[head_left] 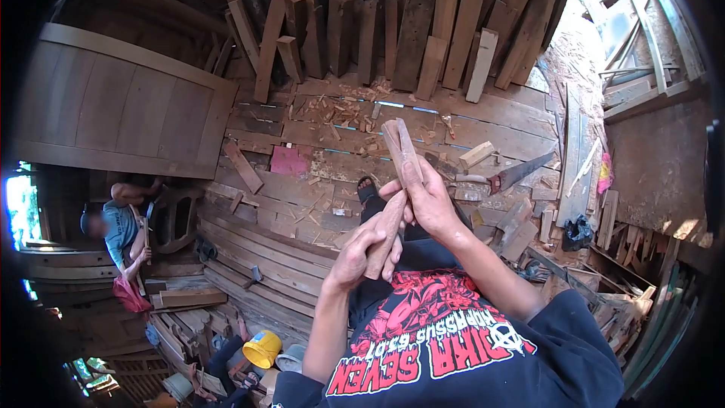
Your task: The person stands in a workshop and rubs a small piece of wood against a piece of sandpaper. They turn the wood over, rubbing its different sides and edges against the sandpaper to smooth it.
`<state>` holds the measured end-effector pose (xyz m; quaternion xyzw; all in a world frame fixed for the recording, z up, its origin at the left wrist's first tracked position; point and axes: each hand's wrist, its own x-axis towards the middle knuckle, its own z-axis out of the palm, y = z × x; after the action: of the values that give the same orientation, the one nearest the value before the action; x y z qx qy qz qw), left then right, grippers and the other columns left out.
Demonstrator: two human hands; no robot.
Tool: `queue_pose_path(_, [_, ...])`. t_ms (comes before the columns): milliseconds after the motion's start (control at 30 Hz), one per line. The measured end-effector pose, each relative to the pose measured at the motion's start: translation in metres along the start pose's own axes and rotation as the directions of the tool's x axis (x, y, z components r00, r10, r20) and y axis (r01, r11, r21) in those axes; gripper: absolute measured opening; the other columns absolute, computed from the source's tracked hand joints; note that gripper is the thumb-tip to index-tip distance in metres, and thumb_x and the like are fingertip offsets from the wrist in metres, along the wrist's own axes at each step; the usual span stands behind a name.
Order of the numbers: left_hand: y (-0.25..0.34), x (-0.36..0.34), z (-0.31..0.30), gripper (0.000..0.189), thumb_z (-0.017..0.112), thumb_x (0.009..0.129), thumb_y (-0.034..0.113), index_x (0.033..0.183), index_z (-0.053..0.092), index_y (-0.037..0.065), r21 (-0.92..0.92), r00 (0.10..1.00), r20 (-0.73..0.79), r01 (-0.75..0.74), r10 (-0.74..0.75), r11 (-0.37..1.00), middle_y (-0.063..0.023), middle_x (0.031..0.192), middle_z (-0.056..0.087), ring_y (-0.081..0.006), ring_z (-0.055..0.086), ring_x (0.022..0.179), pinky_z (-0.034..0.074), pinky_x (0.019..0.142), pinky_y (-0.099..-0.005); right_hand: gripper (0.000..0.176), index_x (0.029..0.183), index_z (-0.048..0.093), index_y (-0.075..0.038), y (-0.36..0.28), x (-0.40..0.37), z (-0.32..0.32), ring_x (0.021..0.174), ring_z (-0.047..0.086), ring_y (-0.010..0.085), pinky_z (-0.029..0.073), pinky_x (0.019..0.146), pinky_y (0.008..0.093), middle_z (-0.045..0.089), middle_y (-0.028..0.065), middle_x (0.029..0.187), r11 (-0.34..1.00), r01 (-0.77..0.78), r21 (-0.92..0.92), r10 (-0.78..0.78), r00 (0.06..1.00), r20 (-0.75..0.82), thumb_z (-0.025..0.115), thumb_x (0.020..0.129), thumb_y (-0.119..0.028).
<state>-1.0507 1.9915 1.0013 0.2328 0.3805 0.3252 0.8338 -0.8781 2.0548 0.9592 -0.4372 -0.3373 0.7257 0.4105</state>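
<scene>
A shaped piece of brown wood [390,221] runs up at a slant in front of my chest, narrow in the middle, with a groove or ridge along its upper end. My left hand [358,255] is wrapped round its lower part. Higher up, my right hand [429,200] grips the same piece, fingers curled behind it and the thumb along its side. The upper end sticks out past my right hand, over the floor. Beneath the wood, a sandalled foot [367,190] shows on the planks.
Upright timber offcuts [414,41] lean along the far side. Wood chips [340,112] litter the plank floor [317,159]. A long dark blade [525,171] lies to the right. Another person [124,230] works at the left, below a large wooden panel [121,106]. A yellow bucket [261,349] stands lower left.
</scene>
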Motion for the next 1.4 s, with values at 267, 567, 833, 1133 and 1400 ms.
queue_pose_path(267, [-0.012,0.018,-0.008,0.043,0.042,0.113,0.044,0.115,0.057,0.005,0.173,0.955,-0.296,0.063,-0.009,0.983,-0.0007,0.074,0.058,-0.0090,0.054,0.053,0.046,0.048,-0.0230,0.056,0.151,0.042,-0.007,0.001,0.000,0.010,0.051,0.055,0.0067,0.044,0.045,0.0218,0.073,0.0105,0.093,0.998,-0.027,0.058,0.020,0.992,0.123,0.050,0.111,-0.045])
queue_pose_path(567, [-0.005,0.025,-0.021,0.027,0.047,0.113,0.038,0.105,0.054,0.014,-0.118,0.817,-0.542,-0.308,0.199,0.944,0.0038,0.079,0.049,-0.0081,0.050,0.069,0.047,0.060,-0.0263,0.059,0.139,0.052,-0.004,-0.003,0.004,-0.020,0.042,0.046,0.0059,0.036,0.040,0.0224,0.073,0.0097,0.083,0.994,0.000,-0.106,-0.011,0.995,-0.098,0.048,0.109,-0.055])
queue_pose_path(833, [0.010,0.036,-0.044,0.037,0.046,0.113,0.040,0.084,0.045,0.017,-0.225,0.586,-0.741,-0.676,0.328,0.702,0.0053,0.071,0.040,-0.0079,0.043,0.063,0.045,0.064,-0.0253,0.067,0.139,0.052,-0.002,0.018,-0.014,-0.001,0.073,0.072,0.0146,0.058,0.062,0.0275,0.070,0.0074,0.079,0.947,-0.202,-0.248,0.234,0.967,0.104,0.043,0.108,-0.060])
queue_pose_path(1133, [0.003,0.035,-0.035,0.023,0.046,0.114,0.024,0.120,0.058,0.005,-0.067,0.536,-0.722,-0.682,0.436,0.728,0.0008,0.079,0.050,-0.0131,0.057,0.080,0.053,0.091,-0.0354,0.060,0.131,0.051,-0.001,0.021,-0.003,0.003,0.074,0.077,0.0231,0.063,0.056,0.0278,0.069,0.0136,0.102,0.970,-0.235,0.063,0.236,0.971,-0.021,0.047,0.108,-0.057])
queue_pose_path(1400, [-0.020,0.019,-0.038,0.037,0.056,0.110,0.021,0.129,0.067,-0.008,0.368,0.839,-0.443,-0.150,0.315,0.918,-0.0173,0.120,0.073,-0.0219,0.073,0.099,0.061,0.091,-0.0370,0.058,0.128,0.055,-0.001,0.020,0.014,-0.026,0.050,0.062,0.0108,0.048,0.044,0.0228,0.073,0.0095,0.080,0.993,-0.115,0.002,0.113,0.969,-0.218,0.049,0.108,-0.056])
